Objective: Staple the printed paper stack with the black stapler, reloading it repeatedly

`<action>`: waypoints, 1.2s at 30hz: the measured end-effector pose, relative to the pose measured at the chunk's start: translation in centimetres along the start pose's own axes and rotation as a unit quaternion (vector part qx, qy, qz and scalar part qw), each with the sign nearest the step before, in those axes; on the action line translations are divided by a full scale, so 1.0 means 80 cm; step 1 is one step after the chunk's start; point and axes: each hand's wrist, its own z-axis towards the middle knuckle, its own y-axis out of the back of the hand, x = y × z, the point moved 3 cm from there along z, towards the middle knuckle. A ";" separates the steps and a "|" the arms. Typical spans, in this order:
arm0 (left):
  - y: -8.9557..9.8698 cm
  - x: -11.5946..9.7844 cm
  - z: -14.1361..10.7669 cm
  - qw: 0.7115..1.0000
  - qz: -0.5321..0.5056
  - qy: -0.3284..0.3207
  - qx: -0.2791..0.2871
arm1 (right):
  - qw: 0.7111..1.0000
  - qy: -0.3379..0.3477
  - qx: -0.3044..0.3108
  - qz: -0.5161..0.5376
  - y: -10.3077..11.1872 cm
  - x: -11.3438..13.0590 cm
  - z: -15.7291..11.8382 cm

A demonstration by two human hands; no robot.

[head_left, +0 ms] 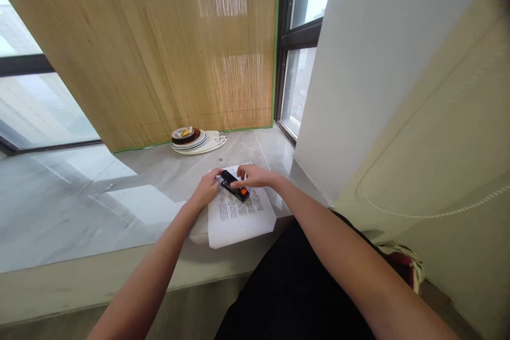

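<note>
A black stapler-like tool (241, 195) with an orange patch lies at a slant on printed white paper (241, 223). The paper rests on the grey marble ledge and its near end hangs over the front edge. My left hand (208, 187) is at the tool's far left end, its fingertips against it; what its fingers grip is too small to make out. My right hand (252, 175) hovers over the tool's right side, fingers curled and thumb apart, with the thumb tip close to or touching the tool.
Stacked plates and bowls (189, 141) stand on the marble ledge (159, 170) by the bamboo blind (179, 53). A white wall (350, 64) rises at the right, with a bead chain (422, 217) along it. A bag (406, 265) sits low at the right.
</note>
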 end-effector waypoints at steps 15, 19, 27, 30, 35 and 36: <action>-0.012 -0.006 -0.002 0.996 0.011 -0.010 0.089 | 0.994 0.040 -0.084 -0.055 0.022 -0.015 -0.011; -0.006 -0.010 -0.001 0.996 -0.029 -0.010 0.082 | 0.995 0.020 -0.102 0.002 0.021 -0.024 -0.004; 0.006 -0.016 -0.004 0.994 -0.087 0.023 0.056 | 0.983 -0.044 -0.067 0.168 0.024 -0.065 -0.008; 0.006 -0.011 -0.002 0.992 -0.111 0.036 0.041 | 0.972 -0.069 -0.076 0.210 0.020 -0.072 -0.008; 0.004 0.003 0.003 0.988 -0.144 0.061 0.018 | 0.959 -0.121 -0.110 0.231 0.010 -0.074 0.000; 0.003 0.005 0.003 0.986 -0.150 0.066 0.015 | 0.958 -0.128 -0.113 0.231 0.009 -0.073 0.001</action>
